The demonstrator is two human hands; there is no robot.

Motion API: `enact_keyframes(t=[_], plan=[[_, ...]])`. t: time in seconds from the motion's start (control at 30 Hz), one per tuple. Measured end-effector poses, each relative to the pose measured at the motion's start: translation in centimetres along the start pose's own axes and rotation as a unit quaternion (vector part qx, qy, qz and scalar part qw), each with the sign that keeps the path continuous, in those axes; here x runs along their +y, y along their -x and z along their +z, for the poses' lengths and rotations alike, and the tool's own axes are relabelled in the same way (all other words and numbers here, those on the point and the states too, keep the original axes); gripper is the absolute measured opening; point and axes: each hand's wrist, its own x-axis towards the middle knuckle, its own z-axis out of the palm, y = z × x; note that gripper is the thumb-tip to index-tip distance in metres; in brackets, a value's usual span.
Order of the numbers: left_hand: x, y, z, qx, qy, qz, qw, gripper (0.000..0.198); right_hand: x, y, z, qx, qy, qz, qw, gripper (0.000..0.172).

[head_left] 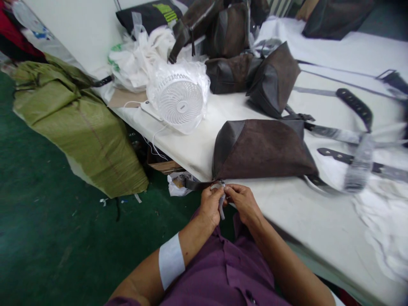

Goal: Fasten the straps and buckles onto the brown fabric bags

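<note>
The step in hand appears to be fine two-handed work on a small fitting at the bag's strap. The brown bag lies on its side on the white desk, its near lower corner at the front edge, just beyond the fingers. The left hand and the right hand meet in front of that edge, thumbs and fingertips pinching a narrow grey strip whose free end hangs down between them. A dark strap extends to the left of the hands. Exactly how strip and strap join is hidden by the fingers. The next move likely calls for one hand to steady the piece while the other works the strip, keeping the strap untwisted and the bag supported on the desk.
</note>
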Motion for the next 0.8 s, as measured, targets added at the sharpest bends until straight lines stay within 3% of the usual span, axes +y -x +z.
enact_keyframes(t=[0.1, 0.23, 0.37, 0.43, 0.57, 0.8], plan=[[0.3, 0.1, -0.2, -0.025, 0.001, -0.007, 1.0, 0.033, -0.6, -0.3, 0.0, 0.009, -0.002, 0.012, 1.0, 0.028], [0.9, 0.1, -0.8, -0.072, 0.015, -0.069, 0.995, 0.032, -1.2, -0.6, -0.4, 0.013, 0.003, 0.034, 0.999, 0.031], [0.4, -0.7, -1.9, -0.04, 0.004, -0.102, 0.994, 0.025, -1.7, -0.8, -0.8, -0.011, 0.016, 0.066, 0.998, 0.033], [0.0, -1.2, -2.4, -0.027, -0.017, -0.099, 0.995, 0.02, -1.9, -1.0, -0.9, -0.025, 0.021, 0.089, 0.995, 0.034], [-0.3, -1.8, -3.1, -0.06, -0.031, -0.085, 0.994, 0.019, -2.1, -1.4, -1.0, -0.058, 0.018, 0.126, 0.99, 0.034], [-0.1, -1.1, -3.1, -0.102, 0.003, -0.077, 0.992, 0.017, -1.3, -1.8, -1.6, -0.092, 0.025, 0.098, 0.991, 0.029]])
